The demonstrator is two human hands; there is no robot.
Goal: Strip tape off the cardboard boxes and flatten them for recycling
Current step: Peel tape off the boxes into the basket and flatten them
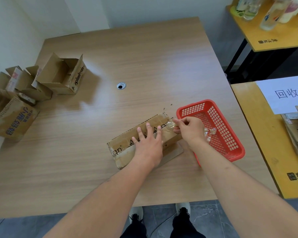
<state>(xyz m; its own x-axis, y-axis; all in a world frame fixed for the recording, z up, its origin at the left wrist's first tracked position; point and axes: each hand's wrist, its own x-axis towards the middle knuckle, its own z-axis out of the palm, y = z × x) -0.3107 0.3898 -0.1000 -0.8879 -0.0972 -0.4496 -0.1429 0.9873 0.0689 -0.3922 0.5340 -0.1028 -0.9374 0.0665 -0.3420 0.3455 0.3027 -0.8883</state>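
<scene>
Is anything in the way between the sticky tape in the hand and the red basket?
Nothing visible. The right hand pinches the tape at the end of the cardboard box, and the red basket sits right beside it, open on top. The left hand presses the box flat.

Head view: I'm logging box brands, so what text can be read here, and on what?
"回收区": white paper sign.
"Simin...", rest blurred: open box.
"...an", "A": tape on the box under the left hand.
Blue characters on the near-left box: unreadable.
Yellow tabletop logos: blurred.
</scene>
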